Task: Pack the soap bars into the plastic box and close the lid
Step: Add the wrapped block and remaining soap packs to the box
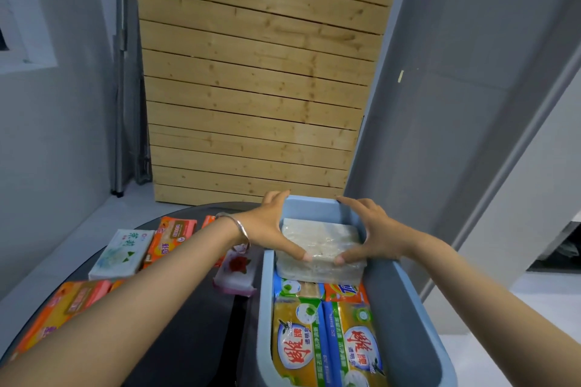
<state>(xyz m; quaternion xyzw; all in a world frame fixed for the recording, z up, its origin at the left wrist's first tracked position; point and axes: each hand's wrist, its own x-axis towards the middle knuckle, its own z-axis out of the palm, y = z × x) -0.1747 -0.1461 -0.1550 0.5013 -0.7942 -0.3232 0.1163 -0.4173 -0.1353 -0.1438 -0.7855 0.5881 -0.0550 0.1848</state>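
Note:
A blue plastic box [405, 302] stands open on a dark round table, with no lid in view. At its far end lies a whitish soap pack in clear wrap [320, 242]. My left hand [270, 226] and my right hand [371, 232] grip this pack from either side, thumbs on its near edge, fingers over the box's far rim. Nearer me in the box lie two yellow wrapped soap bars [295, 342], [355, 342] side by side. An orange bar [344, 291] peeks out under the whitish pack.
On the dark table [188, 339] left of the box lie loose soap bars: a white-green one [121, 254], orange ones [171, 237] [53, 308], and a white-pink one with a rose [237, 273]. A wooden slat panel [254, 72] stands behind, grey walls at both sides.

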